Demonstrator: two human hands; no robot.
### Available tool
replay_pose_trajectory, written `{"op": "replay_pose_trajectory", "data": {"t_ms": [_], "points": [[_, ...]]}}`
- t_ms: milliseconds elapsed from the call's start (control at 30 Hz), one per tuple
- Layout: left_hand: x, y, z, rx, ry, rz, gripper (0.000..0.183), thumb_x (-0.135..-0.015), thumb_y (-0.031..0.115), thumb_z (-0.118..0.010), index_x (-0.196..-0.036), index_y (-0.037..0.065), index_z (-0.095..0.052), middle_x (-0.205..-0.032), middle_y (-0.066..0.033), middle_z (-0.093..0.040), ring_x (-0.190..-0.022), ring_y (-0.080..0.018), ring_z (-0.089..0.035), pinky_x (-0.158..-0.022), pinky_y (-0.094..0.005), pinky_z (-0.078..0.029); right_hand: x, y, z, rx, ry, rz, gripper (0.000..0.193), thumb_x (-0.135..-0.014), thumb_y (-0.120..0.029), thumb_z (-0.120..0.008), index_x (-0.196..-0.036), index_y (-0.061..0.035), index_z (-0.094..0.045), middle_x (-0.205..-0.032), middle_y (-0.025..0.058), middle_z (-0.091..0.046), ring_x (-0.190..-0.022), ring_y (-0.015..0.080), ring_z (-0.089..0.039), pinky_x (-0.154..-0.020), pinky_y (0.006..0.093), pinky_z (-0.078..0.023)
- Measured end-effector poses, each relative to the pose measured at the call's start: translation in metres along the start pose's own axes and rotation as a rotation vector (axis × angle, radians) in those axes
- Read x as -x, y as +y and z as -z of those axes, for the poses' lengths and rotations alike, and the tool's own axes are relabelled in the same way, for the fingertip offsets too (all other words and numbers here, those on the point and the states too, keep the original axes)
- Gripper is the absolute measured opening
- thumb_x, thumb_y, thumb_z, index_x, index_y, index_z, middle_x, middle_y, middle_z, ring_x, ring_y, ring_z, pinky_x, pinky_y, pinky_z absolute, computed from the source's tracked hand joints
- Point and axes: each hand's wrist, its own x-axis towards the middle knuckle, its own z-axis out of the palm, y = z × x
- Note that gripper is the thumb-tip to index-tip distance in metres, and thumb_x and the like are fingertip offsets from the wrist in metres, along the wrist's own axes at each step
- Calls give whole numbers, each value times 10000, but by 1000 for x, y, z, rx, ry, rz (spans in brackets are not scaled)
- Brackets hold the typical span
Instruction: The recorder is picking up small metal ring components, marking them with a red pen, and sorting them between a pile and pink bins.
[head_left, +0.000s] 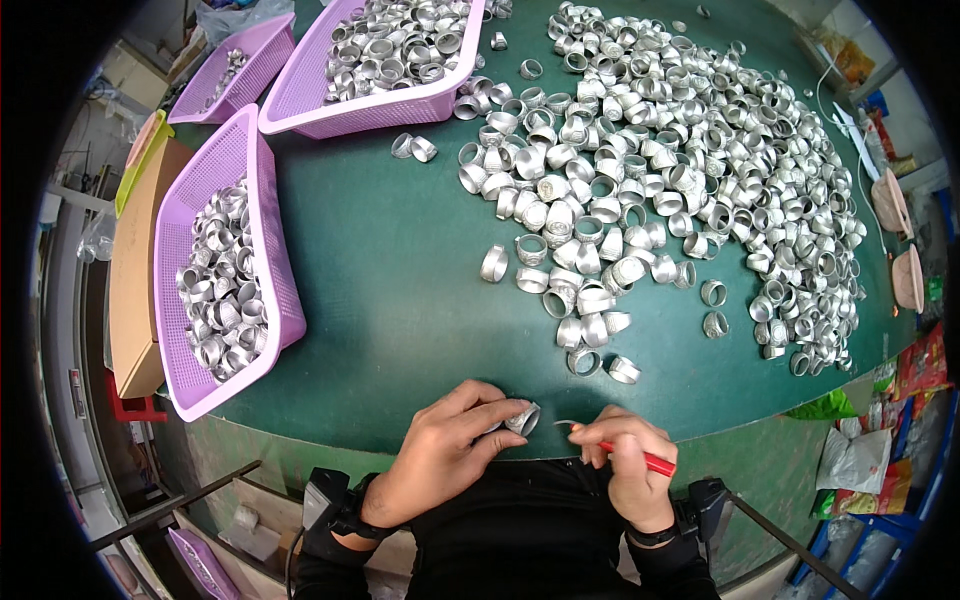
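While we pinch a silver ring (524,420) in our left grip (442,445), we hold a red-handled tool (658,464) in our right grip (634,458), its tip near the ring.

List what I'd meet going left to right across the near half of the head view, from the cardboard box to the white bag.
Cardboard box, large purple basket, left hand, silver ring at its fingertips, right hand holding the red-handled tool, white bag.
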Motion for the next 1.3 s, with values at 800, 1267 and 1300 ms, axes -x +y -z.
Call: {"op": "replay_pose_trajectory", "data": {"t_ms": [800, 1267, 1300], "points": [[-2, 1, 3, -102, -4, -1, 267, -674, 19, -666, -934, 13, -607, -842, -96, -577, -687, -195, -570, -577, -272, -459, -2, 28, -28, 70, 107, 75, 136, -741, 17, -612, -812, 12, -497, -662, 60, -560, -557, 63, -500, -490, 193, -404], [3, 9, -8, 56, 123, -220, 344, -638, 52, -717, -958, 31, -593, -862, -94, -574, -691, -194, -589, -581, -272, -490, 1, 18, -26, -508, 110, -171, 378, -736, 99, -580, -1072, 9, -430, -1016, 136, -524, -979, 209, -536, -839, 310, -463], [3, 9, -6, 75, 139, -211, 372, -622, 62, -733, -964, 28, -590, -867, -95, -570, -692, -190, -586, -577, -270, -489, 1, 20, -23, -507, 111, -171, 378, -736, 99, -580, -1072, 9, -430, -1016, 136, -524, -979, 209, -536, -839, 310, -463]]}}
